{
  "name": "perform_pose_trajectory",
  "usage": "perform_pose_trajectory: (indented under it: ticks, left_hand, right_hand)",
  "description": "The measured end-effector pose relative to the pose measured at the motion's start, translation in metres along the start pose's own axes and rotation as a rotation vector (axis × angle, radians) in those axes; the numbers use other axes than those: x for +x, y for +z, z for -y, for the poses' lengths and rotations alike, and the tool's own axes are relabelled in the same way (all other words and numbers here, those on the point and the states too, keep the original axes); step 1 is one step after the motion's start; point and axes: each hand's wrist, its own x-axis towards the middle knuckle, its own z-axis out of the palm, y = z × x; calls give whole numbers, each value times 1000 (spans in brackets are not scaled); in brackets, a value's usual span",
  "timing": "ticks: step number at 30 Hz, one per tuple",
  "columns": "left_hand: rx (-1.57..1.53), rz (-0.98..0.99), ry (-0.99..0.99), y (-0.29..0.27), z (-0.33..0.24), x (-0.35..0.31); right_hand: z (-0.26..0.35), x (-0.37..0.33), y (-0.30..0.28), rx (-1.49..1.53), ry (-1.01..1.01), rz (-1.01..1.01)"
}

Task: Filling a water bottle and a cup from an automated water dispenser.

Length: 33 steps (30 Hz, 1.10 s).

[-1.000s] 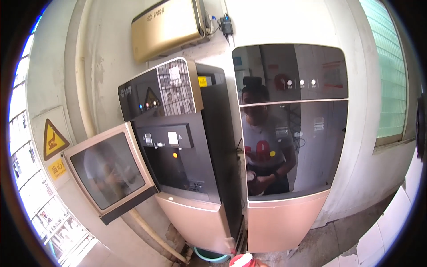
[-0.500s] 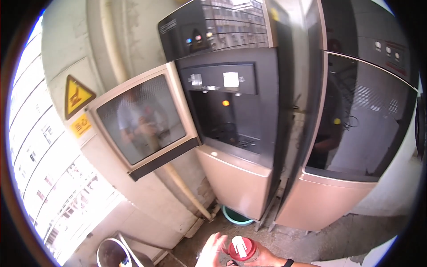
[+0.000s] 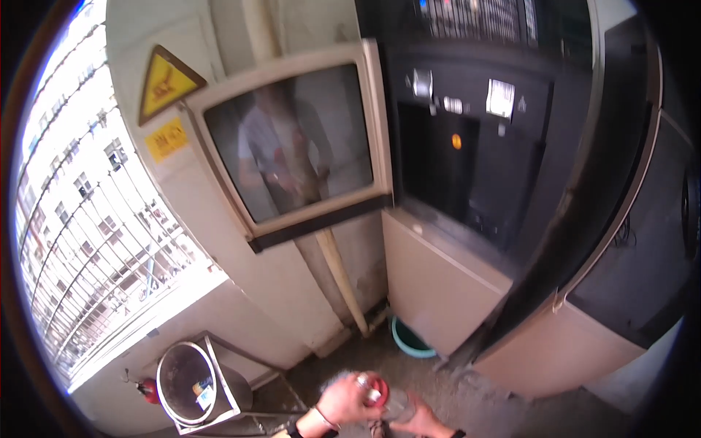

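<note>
Low in the head view I hold a clear bottle point(image 3: 397, 404) with a red lid point(image 3: 377, 392), tilted between my two hands. My left hand point(image 3: 344, 401) is closed around the lid, its fingers curled over the top. My right hand point(image 3: 419, 419) wraps the see-through body from the other side. Blur hides whether the lid is seated or loose, and what the bottle contains cannot be made out.
Ahead stands a dark water dispenser point(image 3: 467, 175) with its framed door point(image 3: 292, 146) swung out leftward. A second dispenser point(image 3: 569, 343) is at right. A teal basin point(image 3: 411, 350) sits on the floor. At lower left are a bin point(image 3: 171, 398) and a red fire extinguisher point(image 3: 149, 390).
My left hand has gone from spread fingers beside the red lid to gripping it. The bottle has tilted. My view has turned left and down, bringing the bin and extinguisher into sight.
</note>
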Motion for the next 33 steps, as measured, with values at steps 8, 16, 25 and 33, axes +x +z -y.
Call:
perform_pose_trajectory:
  ticks: [8, 16, 25, 33]
  left_hand:
    - [-612, -243, -579, -24, 84, -87]
    - [-749, -349, -794, 3, 119, -198]
    - [-894, -312, -1001, 15, 129, -201]
    - [-873, -233, -850, 24, 146, -171]
  right_hand:
    - [-58, 24, 6, 68, 136, -167]
    - [-177, 62, 25, 447, 384, -325]
    - [-253, 175, -23, 606, 1155, -183]
    - [-198, 183, -53, 1167, 1048, -217]
